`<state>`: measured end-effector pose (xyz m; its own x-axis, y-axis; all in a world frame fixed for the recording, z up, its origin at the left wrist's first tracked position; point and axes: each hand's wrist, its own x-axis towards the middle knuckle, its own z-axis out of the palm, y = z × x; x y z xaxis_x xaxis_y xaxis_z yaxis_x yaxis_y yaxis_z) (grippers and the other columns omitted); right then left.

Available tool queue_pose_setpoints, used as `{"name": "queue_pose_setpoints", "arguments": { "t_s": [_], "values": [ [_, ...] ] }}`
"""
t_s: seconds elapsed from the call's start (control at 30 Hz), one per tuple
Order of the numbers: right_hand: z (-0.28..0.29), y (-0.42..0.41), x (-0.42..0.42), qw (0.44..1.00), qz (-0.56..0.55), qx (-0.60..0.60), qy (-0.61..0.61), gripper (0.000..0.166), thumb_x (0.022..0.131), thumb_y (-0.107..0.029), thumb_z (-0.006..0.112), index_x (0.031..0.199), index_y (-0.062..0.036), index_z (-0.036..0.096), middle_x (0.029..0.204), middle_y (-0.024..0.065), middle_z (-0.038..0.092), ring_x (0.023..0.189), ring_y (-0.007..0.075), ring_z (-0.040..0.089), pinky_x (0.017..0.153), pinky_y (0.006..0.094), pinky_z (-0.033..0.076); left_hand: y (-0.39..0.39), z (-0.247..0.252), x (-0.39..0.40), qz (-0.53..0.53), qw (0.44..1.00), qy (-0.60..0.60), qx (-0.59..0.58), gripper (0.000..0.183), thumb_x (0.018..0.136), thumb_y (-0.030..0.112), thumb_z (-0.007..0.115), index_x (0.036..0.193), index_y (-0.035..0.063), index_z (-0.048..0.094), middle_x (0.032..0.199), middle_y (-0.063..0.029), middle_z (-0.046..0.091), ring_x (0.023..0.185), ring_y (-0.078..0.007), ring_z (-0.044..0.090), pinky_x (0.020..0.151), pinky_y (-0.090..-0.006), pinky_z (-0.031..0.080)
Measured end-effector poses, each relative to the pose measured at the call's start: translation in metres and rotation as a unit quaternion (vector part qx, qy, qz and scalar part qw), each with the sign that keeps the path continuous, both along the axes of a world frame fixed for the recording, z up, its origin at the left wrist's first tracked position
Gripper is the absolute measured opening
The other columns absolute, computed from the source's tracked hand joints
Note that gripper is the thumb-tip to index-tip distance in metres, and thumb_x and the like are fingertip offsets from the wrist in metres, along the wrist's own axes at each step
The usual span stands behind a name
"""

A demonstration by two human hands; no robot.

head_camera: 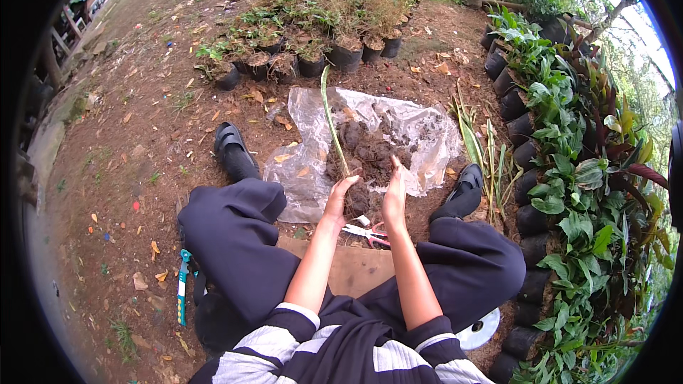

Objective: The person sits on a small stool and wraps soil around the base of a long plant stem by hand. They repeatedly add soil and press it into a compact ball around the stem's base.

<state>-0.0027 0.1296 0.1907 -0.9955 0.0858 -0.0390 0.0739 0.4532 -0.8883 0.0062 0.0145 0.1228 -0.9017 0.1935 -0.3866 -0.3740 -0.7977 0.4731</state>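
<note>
My left hand [337, 200] holds the base of a long, narrow green leaf [332, 125], probably a snake plant's, with a dark clump of soil and roots [358, 200] against the palm. The leaf stands up and leans slightly left. Beside the clump, my right hand [394, 194] is held flat and apart from it, palm turned inward, fingers pointing at the soil. A mound of dark soil [376, 152] lies beyond both hands on a crumpled clear plastic sheet [299, 192]. Below the hands, scissors with red-and-white handles [368, 233] lie beside a small white object [363, 220].
A wooden board [352, 272] lies between my legs. Left of my knee is a teal-handled cutting tool [183, 288]. Cut long leaves [488, 154] lie by my right shoe [469, 181]. Black plant bags stand ahead [344, 57] and along the right [525, 154]. A whitish disc-shaped roll [485, 333] sits behind my right knee.
</note>
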Motion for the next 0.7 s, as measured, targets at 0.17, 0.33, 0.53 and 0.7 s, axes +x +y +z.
{"name": "queue_pose_setpoints", "arguments": {
  "t_s": [0.17,0.33,0.53,0.7],
  "values": [
    [0.012,-0.030,0.006,0.979,0.049,0.193,0.052,0.056,0.094,-0.042,0.028,0.140,-0.0102,0.025,0.147,0.0170,0.011,0.136,0.0363,0.003,0.103,0.0608,-0.005,0.003,-0.027,0.005,-0.022,1.000,0.017,0.001,0.046,0.088,0.033,0.047,0.123,0.0026,0.046,0.112,-0.0119,0.057,0.098,-0.0185,0.057,0.085,-0.0324,0.047],
    [-0.015,-0.033,0.010,0.980,0.093,0.171,0.046,0.062,0.091,-0.045,0.037,0.140,-0.0102,0.023,0.147,0.0200,0.010,0.136,0.0388,0.003,0.103,0.0612,-0.004,0.016,-0.007,0.011,0.021,0.998,0.064,-0.002,0.053,0.093,0.038,0.039,0.132,0.0022,0.037,0.129,-0.0115,0.046,0.114,-0.0214,0.048,0.097,-0.0346,0.038],
    [-0.008,-0.024,0.009,0.995,0.058,0.025,0.074,0.047,0.091,-0.031,0.045,0.130,-0.0044,0.039,0.139,0.0192,0.030,0.127,0.0322,0.033,0.106,0.0519,0.014,0.006,0.019,0.005,0.000,0.999,-0.007,0.035,0.051,0.089,0.047,0.046,0.116,0.0040,0.053,0.109,-0.0099,0.059,0.099,-0.0203,0.057,0.087,-0.0350,0.046],
    [-0.026,-0.024,0.023,0.993,0.013,-0.095,0.067,0.044,0.087,-0.025,0.055,0.123,-0.0006,0.046,0.125,0.0193,0.047,0.113,0.0288,0.048,0.098,0.0367,0.035,0.009,0.023,0.004,0.044,0.993,-0.014,0.107,0.044,0.091,0.043,0.043,0.113,0.0070,0.056,0.103,-0.0065,0.062,0.094,-0.0182,0.058,0.083,-0.0326,0.047]
  ]
}}
